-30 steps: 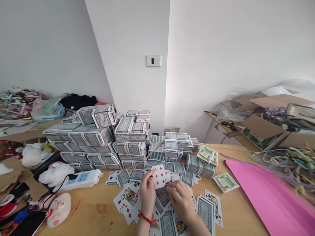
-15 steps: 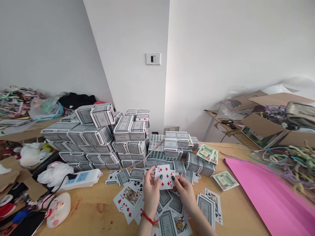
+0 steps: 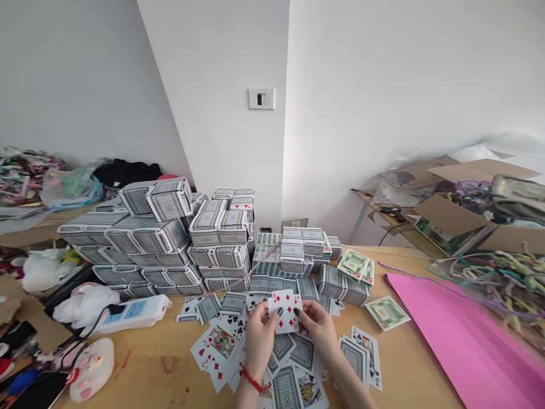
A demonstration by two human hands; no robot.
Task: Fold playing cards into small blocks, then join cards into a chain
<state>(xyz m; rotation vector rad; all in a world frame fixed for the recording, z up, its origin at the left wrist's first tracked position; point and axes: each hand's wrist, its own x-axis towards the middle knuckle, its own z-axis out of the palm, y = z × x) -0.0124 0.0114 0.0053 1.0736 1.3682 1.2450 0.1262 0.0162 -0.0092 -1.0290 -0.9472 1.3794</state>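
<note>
Two forearms angle inward from the bottom edge, above loose cards (image 3: 286, 391). Left hand (image 3: 259, 331) and right hand (image 3: 319, 330) pinch opposite sides of a six of diamonds (image 3: 288, 318), thumbs on its face; a 5 shows behind at its right corner. Light, even thumb pressure should keep both from bending. Beyond stand card stacks (image 3: 166, 199).

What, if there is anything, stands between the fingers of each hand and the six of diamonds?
Nothing visible does. The left hand and the right hand both hold the six of diamonds, with fingers touching its face from either side. The loose cards lie on the table, not between.
</note>
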